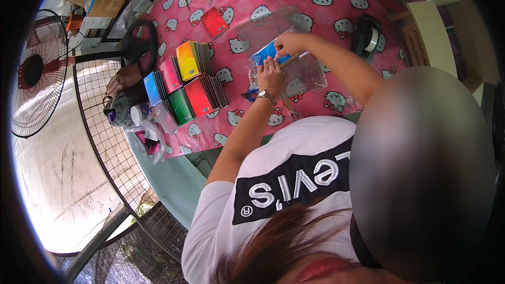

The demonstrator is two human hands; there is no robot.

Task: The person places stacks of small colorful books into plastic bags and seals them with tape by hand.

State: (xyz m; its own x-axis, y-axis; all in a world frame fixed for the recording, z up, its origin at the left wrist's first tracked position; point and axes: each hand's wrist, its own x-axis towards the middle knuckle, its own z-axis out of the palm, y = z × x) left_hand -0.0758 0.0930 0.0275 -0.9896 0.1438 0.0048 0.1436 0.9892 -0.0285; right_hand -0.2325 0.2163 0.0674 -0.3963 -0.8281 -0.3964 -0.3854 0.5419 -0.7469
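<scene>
A blue spiral notebook (264, 52) lies on clear plastic sheeting (310, 76) on the table in front of me. My left hand (270, 76) rests on the notebook's near edge with its fingers stretched out, a watch on the wrist. At the notebook's right side my right hand (289, 45) is closed, its fingertips bent down toward the cover; what they pinch, if anything, is hidden. Blue-handled pliers or cutters (249, 95) lie just left of my left wrist.
Stacked spiral notebooks stand left, with red (201, 97), yellow (187, 60), green (181, 106), pink and blue covers. A single red notebook (214, 22) lies farther back. To the right are a black tape dispenser (366, 37) and open cardboard boxes (428, 37); a fan (38, 71) stands far left.
</scene>
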